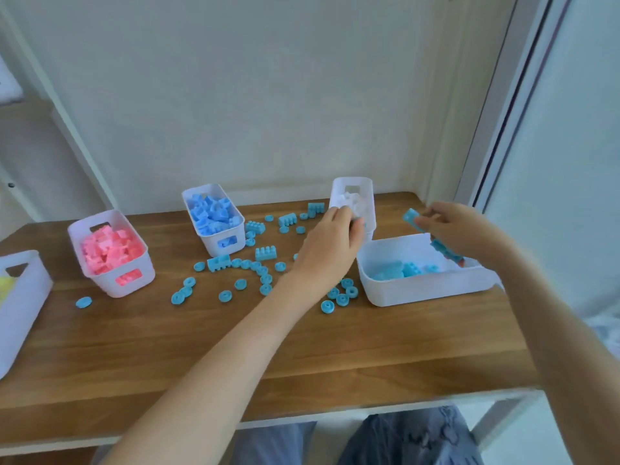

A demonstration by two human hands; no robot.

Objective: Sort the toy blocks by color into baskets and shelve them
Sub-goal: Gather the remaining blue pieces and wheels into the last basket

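I see the right hand [453, 226] pinching a turquoise block [411, 217] above the white basket [419, 290] at the surface's [302, 347] right edge. The left hand [330, 243] curls just beside that basket, over loose turquoise blocks [265, 254]; I cannot tell whether it holds one.

Tabletop [235, 347] showing as wood-grain, brown, smooth, low sheen; front edge band [369, 412] looking white, smooth. Baskets [419, 290] on tabletop reading as white plastic, smooth, semi-translucent: pink glowing thru pink-block basket [100, 283] walls. Loose cyan blocks [265, 253] on tabletop looking like matt moulded plastic. Wall [268, 95] behind tabletop appearing matt. Cloth [419, 437] below tabletop looking soft, grey-blue w/ print.
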